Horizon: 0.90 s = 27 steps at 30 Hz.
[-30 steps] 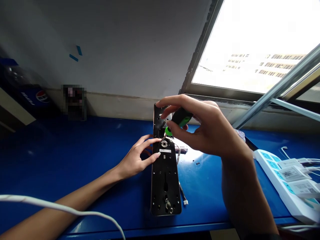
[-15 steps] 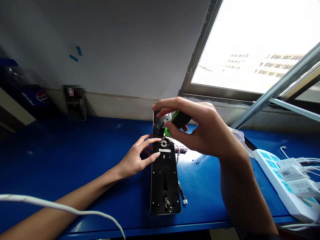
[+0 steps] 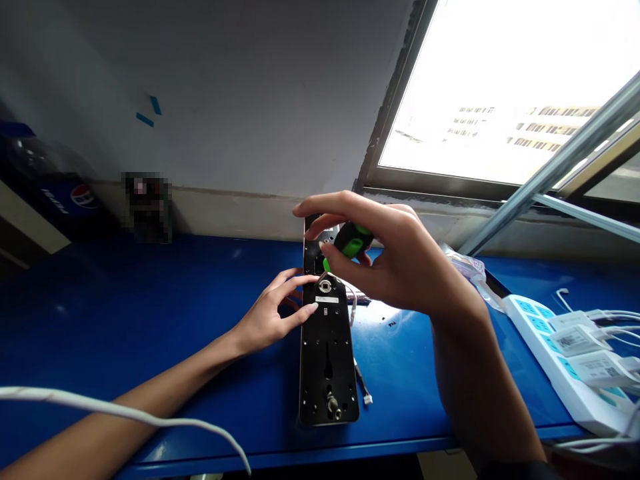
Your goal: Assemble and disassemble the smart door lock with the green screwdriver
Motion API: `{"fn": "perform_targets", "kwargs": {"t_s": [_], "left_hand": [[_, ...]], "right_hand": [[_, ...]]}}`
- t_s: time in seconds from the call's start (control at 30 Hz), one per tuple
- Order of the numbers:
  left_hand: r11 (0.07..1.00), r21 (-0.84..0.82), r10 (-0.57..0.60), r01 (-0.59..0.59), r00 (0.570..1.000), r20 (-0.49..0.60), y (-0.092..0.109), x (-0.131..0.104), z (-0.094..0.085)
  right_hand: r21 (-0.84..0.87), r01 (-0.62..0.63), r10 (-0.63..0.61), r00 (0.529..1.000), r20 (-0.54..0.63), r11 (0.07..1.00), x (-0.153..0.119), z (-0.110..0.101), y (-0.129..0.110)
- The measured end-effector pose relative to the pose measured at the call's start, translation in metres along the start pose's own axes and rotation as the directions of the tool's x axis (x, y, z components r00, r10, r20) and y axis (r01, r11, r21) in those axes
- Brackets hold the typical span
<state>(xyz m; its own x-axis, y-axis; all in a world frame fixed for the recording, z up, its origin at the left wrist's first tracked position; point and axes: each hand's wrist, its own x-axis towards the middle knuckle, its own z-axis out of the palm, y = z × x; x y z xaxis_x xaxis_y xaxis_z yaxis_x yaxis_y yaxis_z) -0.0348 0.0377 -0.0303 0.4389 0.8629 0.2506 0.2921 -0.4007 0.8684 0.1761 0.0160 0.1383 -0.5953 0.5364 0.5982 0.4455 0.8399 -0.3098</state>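
Note:
A long black door-lock panel (image 3: 327,363) lies on the blue table with its far end toward the wall. My left hand (image 3: 275,310) grips its left edge, the thumb and index fingertip resting on its face near a round metal fitting (image 3: 325,287). Above the panel, my right hand (image 3: 395,260) is closed around a green-and-black screwdriver (image 3: 356,241), held tilted. Its shaft slants down to the panel close to my left index finger; the tip's exact seat cannot be made out. A white cable (image 3: 353,303) runs along the panel's right side.
To the right stands a white power strip (image 3: 530,327) with several chargers plugged in. Small dark screws (image 3: 392,323) and a cable with a white connector (image 3: 368,399) lie right of the panel. At far left is a Pepsi bottle (image 3: 65,193). Another white cable (image 3: 125,415) crosses the foreground.
The screwdriver handle has rotated, showing more of its green side, and my right hand has shifted slightly left. My left hand stays on the panel. The whole view has moved a little.

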Motion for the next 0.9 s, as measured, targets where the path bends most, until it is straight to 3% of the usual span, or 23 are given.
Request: {"fn": "perform_targets", "kwargs": {"t_s": [0.13, 0.3, 0.4, 0.6, 0.8, 0.9], "left_hand": [[1.000, -0.013, 0.013, -0.013, 1.000, 0.004, -0.001, 0.001, 0.000], [1.000, -0.008, 0.008, -0.008, 1.000, -0.011, -0.001, 0.000, 0.001], [1.000, -0.001, 0.010, -0.010, 1.000, -0.007, 0.000, 0.000, 0.000], [1.000, 0.009, 0.026, -0.026, 1.000, -0.011, 0.000, 0.000, 0.000], [1.000, 0.010, 0.030, -0.030, 0.999, -0.021, -0.001, 0.000, 0.000], [0.999, 0.021, 0.025, -0.024, 0.999, -0.030, -0.001, 0.000, 0.000]], "right_hand": [[-0.023, 0.002, -0.002, 1.000, -0.001, 1.000, -0.003, -0.002, -0.002], [-0.115, -0.045, 0.027, 0.988, -0.151, 0.992, -0.001, 0.001, 0.007], [-0.092, -0.052, 0.042, 0.993, -0.113, 0.994, -0.001, -0.002, 0.012], [0.048, 0.041, -0.042, 0.999, 0.000, 0.998, -0.005, -0.007, 0.014], [-0.032, 0.080, -0.083, 0.991, -0.104, 0.996, -0.002, 0.005, 0.016], [-0.001, 0.071, -0.070, 0.992, -0.101, 0.998, 0.000, 0.007, 0.017]]}}
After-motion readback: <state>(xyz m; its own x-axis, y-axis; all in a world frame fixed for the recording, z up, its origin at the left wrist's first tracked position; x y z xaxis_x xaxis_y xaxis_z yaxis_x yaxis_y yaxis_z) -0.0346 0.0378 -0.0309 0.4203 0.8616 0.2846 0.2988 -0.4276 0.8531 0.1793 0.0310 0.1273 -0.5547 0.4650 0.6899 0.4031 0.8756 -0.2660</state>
